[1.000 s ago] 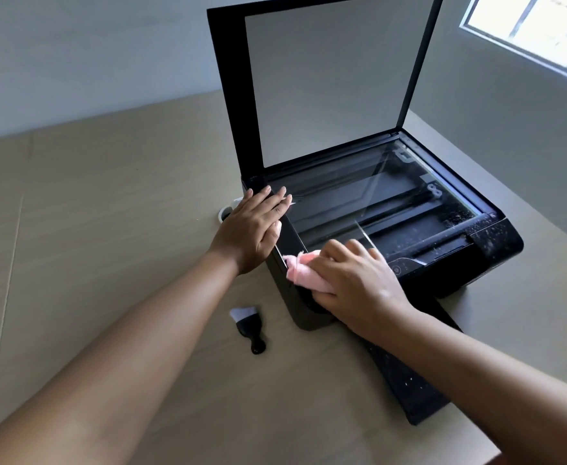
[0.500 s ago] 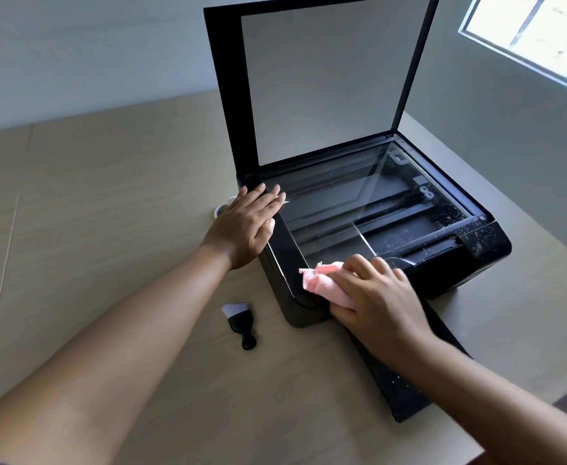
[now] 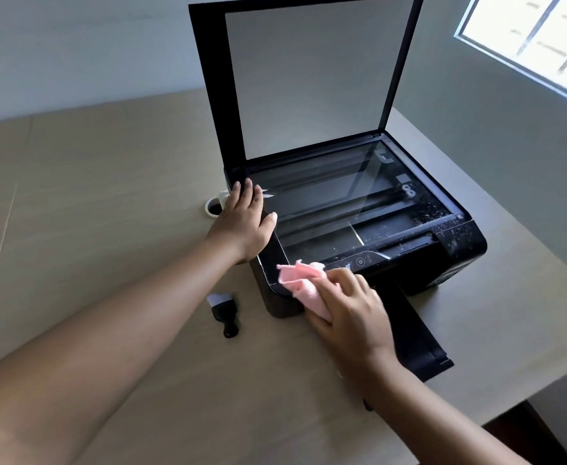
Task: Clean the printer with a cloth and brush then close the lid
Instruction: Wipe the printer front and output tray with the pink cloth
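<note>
A black printer [image 3: 456, 260] stands on the table with its lid [image 3: 312, 78] raised upright, showing the scanner glass [image 3: 342, 209]. White dust speckles its right front corner. My left hand [image 3: 245, 223] lies flat on the printer's left edge, fingers together, holding nothing. My right hand [image 3: 352, 307] presses a crumpled pink cloth [image 3: 300, 280] on the printer's front left corner, beside the control panel. A small black brush [image 3: 226, 312] with pale bristles lies on the table left of the printer's front corner.
A light wooden table [image 3: 107, 196] carries everything. The black paper tray [image 3: 419, 340] sticks out from the printer's front toward the table's right edge. A small white cup [image 3: 213, 207] sits behind my left hand. A window [image 3: 536, 38] is at the upper right.
My right hand has slid the pink cloth a little along the printer's front left corner. My left hand stays flat on the printer's left edge. The camera view has shifted slightly.
</note>
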Demonstrator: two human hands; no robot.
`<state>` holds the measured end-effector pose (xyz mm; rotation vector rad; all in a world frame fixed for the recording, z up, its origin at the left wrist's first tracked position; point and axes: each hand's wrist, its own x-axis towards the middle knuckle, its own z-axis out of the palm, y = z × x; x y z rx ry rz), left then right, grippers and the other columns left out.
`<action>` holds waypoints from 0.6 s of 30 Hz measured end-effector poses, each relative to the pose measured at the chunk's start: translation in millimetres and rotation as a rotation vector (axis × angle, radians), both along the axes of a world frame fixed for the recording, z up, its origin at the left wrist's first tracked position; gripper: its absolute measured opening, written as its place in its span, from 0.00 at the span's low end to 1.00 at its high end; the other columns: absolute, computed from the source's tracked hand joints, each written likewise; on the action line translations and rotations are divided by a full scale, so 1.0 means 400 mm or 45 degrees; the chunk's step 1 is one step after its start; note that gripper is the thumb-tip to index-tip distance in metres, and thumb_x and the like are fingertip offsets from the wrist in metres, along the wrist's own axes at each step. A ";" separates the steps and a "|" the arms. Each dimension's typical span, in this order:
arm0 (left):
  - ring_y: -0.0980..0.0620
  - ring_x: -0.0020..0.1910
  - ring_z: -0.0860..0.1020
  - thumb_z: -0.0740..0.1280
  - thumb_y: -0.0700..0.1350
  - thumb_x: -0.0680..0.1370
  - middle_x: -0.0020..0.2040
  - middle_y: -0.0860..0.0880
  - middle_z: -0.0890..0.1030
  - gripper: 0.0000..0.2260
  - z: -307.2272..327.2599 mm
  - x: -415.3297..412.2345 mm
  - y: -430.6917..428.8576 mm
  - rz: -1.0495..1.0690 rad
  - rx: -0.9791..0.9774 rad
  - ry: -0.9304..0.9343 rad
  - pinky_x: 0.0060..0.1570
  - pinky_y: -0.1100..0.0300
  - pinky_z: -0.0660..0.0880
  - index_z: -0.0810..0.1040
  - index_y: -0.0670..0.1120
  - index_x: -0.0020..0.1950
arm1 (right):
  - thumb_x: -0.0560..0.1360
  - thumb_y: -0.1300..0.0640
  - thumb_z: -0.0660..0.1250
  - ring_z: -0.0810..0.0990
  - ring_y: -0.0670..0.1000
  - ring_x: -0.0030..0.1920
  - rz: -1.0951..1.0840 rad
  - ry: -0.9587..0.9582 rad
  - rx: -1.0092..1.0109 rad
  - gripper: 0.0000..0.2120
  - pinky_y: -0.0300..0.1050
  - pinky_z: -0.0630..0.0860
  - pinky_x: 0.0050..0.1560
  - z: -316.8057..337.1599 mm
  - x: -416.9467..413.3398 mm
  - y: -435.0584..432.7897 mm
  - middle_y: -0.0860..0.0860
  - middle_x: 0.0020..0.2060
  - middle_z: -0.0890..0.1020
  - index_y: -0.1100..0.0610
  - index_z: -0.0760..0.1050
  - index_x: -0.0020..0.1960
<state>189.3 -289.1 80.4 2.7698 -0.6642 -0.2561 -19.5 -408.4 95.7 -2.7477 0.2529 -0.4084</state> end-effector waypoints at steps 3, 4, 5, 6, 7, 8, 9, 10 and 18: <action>0.45 0.78 0.41 0.49 0.52 0.82 0.80 0.42 0.43 0.29 -0.005 -0.020 -0.033 0.135 0.056 -0.020 0.76 0.50 0.40 0.45 0.39 0.79 | 0.71 0.44 0.63 0.77 0.54 0.45 0.011 0.028 -0.103 0.14 0.48 0.72 0.39 0.006 0.029 -0.033 0.46 0.45 0.76 0.39 0.73 0.57; 0.44 0.78 0.41 0.49 0.51 0.82 0.80 0.41 0.43 0.29 -0.010 -0.027 -0.042 0.163 0.057 -0.031 0.76 0.50 0.40 0.45 0.38 0.79 | 0.71 0.46 0.66 0.77 0.55 0.45 -0.040 0.022 -0.077 0.18 0.49 0.73 0.39 0.005 0.035 -0.059 0.47 0.45 0.76 0.38 0.69 0.59; 0.44 0.78 0.41 0.49 0.51 0.82 0.80 0.41 0.44 0.29 -0.014 -0.032 -0.048 0.182 0.055 -0.046 0.76 0.50 0.41 0.45 0.38 0.79 | 0.69 0.49 0.69 0.78 0.56 0.45 -0.094 0.003 -0.039 0.22 0.51 0.74 0.39 0.003 0.039 -0.082 0.48 0.45 0.77 0.39 0.67 0.60; 0.44 0.78 0.41 0.49 0.50 0.82 0.80 0.41 0.44 0.29 -0.017 -0.036 -0.050 0.195 0.049 -0.065 0.76 0.50 0.41 0.46 0.38 0.79 | 0.68 0.50 0.70 0.78 0.58 0.45 -0.132 -0.022 -0.019 0.23 0.51 0.74 0.38 0.002 0.042 -0.097 0.49 0.45 0.78 0.40 0.66 0.60; 0.44 0.78 0.41 0.49 0.50 0.82 0.80 0.41 0.44 0.29 -0.018 -0.039 -0.049 0.208 0.037 -0.079 0.76 0.51 0.41 0.46 0.38 0.79 | 0.68 0.50 0.69 0.78 0.57 0.45 -0.122 -0.018 -0.045 0.22 0.51 0.74 0.39 0.005 0.043 -0.098 0.49 0.46 0.78 0.40 0.67 0.59; 0.45 0.78 0.42 0.49 0.50 0.82 0.80 0.41 0.45 0.28 -0.019 -0.041 -0.047 0.224 0.023 -0.087 0.76 0.51 0.41 0.47 0.39 0.79 | 0.70 0.47 0.66 0.78 0.56 0.46 -0.039 0.019 -0.111 0.19 0.51 0.74 0.39 0.008 0.044 -0.089 0.48 0.47 0.77 0.40 0.70 0.60; 0.45 0.79 0.42 0.49 0.50 0.83 0.80 0.42 0.45 0.28 -0.019 -0.044 -0.045 0.241 0.008 -0.093 0.76 0.52 0.41 0.47 0.39 0.79 | 0.71 0.44 0.61 0.78 0.55 0.47 0.091 0.063 -0.175 0.18 0.50 0.74 0.40 0.009 0.042 -0.076 0.47 0.48 0.77 0.40 0.72 0.61; 0.46 0.79 0.42 0.49 0.50 0.83 0.80 0.42 0.45 0.28 -0.019 -0.047 -0.048 0.253 0.004 -0.099 0.76 0.52 0.41 0.47 0.39 0.79 | 0.72 0.42 0.58 0.78 0.54 0.46 0.213 0.076 -0.220 0.19 0.50 0.74 0.40 0.003 0.040 -0.077 0.47 0.48 0.77 0.40 0.73 0.62; 0.48 0.79 0.43 0.48 0.49 0.84 0.80 0.44 0.47 0.25 0.005 -0.093 -0.086 0.417 -0.048 -0.050 0.75 0.56 0.41 0.50 0.40 0.79 | 0.70 0.48 0.65 0.75 0.55 0.45 0.011 0.043 -0.079 0.15 0.50 0.71 0.43 -0.016 0.070 -0.214 0.47 0.47 0.76 0.41 0.75 0.57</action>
